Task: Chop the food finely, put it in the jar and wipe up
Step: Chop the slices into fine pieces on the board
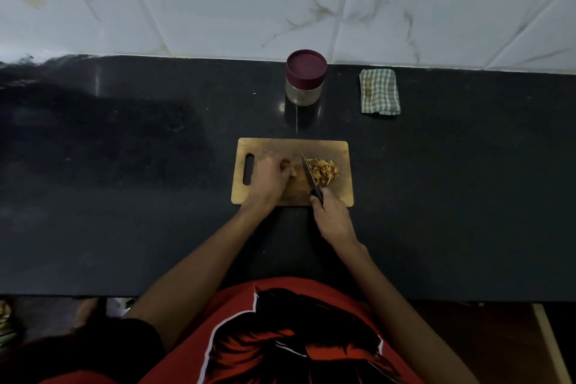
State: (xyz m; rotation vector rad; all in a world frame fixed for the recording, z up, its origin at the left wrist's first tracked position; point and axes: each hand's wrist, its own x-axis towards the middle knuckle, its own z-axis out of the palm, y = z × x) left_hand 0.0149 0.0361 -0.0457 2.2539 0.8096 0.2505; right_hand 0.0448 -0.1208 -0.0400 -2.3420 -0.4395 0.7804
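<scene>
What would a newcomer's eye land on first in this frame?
Most likely the wooden cutting board at centre on the dark counter, where the right hand grips a knife beside a pile of chopped food and the left hand rests curled on the board. Next, the jar with its maroon lid still on, behind the board by the wall, and the folded checked cloth to its right.
</scene>
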